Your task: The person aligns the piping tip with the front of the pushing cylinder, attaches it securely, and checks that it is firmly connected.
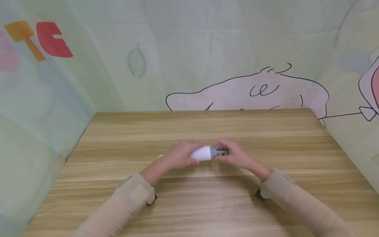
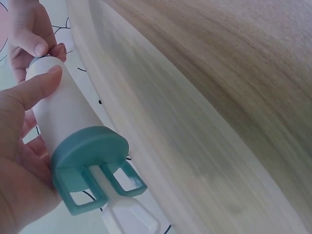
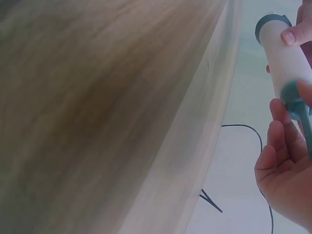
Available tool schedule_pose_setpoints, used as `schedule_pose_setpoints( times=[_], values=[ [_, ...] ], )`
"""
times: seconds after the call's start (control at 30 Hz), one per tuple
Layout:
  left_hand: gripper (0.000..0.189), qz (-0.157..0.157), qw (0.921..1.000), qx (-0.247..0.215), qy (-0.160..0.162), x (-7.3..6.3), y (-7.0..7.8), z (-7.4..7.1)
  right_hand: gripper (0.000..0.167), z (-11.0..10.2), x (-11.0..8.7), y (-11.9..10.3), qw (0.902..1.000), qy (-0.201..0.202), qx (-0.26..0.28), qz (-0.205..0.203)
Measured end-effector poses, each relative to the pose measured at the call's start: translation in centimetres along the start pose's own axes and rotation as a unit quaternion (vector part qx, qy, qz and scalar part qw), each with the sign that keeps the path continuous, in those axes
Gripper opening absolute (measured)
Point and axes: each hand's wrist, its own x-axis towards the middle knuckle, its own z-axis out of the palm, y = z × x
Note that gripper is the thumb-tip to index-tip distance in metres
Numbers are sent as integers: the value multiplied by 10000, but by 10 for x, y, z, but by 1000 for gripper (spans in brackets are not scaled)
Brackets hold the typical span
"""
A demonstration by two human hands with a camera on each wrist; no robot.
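A white piping syringe (image 1: 203,153) with teal ends is held sideways over the table. My left hand (image 1: 180,155) grips its barrel, the thumb lying along the white side in the left wrist view. Below that hand, the teal end cap (image 2: 90,146) has two square finger loops, and a white plunger handle (image 2: 129,217) comes out between them. At the other end, my right hand (image 1: 234,156) pinches the teal nozzle cap (image 3: 291,92) between thumb and fingers. A thin teal nozzle (image 3: 305,124) runs from it past the palm.
Under both hands lies a wood-grain table (image 1: 201,197). A pale printed backdrop (image 1: 183,59) with a cartoon outline and letters rises at the table's far edge and along the sides. Both forearms wear beige sleeves (image 1: 130,192) and dark wrist pieces.
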Motion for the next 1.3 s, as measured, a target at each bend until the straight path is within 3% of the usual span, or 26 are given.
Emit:
schedule_pose_setpoints(
  times=[0.33,0.57,0.87,1.3],
  values=[
    [54,79,9999,131,24,0,1,0,36,-3,-1,1,9993,33,-185,316],
    [55,-12,9999,101,-28,0,2,0,48,-3,0,1,9998,117,-157,8],
    [55,-24,9999,117,46,1,1,2,29,-3,0,0,9998,160,-64,-121],
    [54,1,9999,31,146,1,1,2,28,-4,0,1,9994,235,103,210]
  ],
)
